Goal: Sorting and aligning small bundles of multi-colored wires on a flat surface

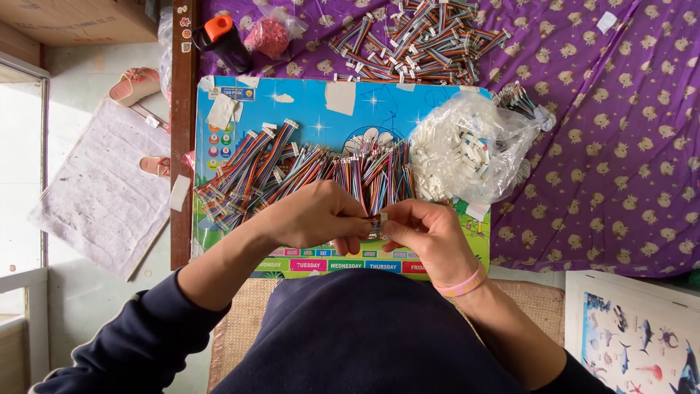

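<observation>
Dark navy sleeves frame both hands low in the view. Left hand and right hand meet fingertip to fingertip, pinched together on a small white connector with thin multicoloured wires, just above the near edge of a glossy blue board. Behind the knuckles lies a fanned heap of ribbon cables, striped and slender. Crinkled clear bag of white plastic connectors sits to the right. More cables lie piled on purple printed cloth. Pink band circles the right wrist.
</observation>
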